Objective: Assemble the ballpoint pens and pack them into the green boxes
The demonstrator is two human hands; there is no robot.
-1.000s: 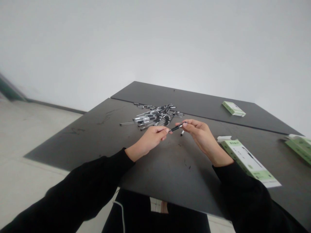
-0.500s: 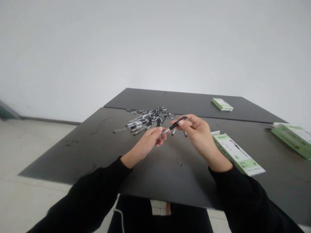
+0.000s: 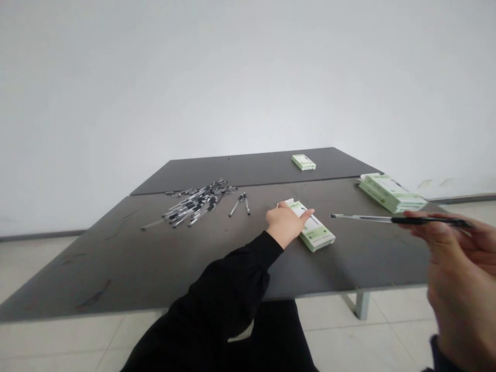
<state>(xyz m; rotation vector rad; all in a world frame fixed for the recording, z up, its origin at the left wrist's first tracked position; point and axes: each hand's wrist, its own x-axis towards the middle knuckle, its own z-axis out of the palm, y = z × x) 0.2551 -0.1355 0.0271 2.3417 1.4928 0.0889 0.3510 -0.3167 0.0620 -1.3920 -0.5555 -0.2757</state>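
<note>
My right hand (image 3: 459, 279) is raised at the right side of the view, closed on a ballpoint pen (image 3: 411, 220) with a clear barrel and black grip. The pen lies nearly level, its clear end pointing left. My left hand (image 3: 284, 223) rests over the left side of a green and white pen box (image 3: 316, 236), with the thumb across its top and the fingers partly hidden along the far side. An end flap of this box stands up at its far end. To the left spreads a pile of pens (image 3: 194, 205).
Two loose pens (image 3: 240, 204) lie between the pile and the near box. A thicker green and white box (image 3: 391, 194) with a raised flap sits at the right, another pen box (image 3: 304, 162) at the back. The dark table (image 3: 127, 268) has a seam across it.
My hands have parted. The right hand has carried the pen to the right and closer to me, while the left has let go of the pen and moved onto the near box. The view has turned right.
</note>
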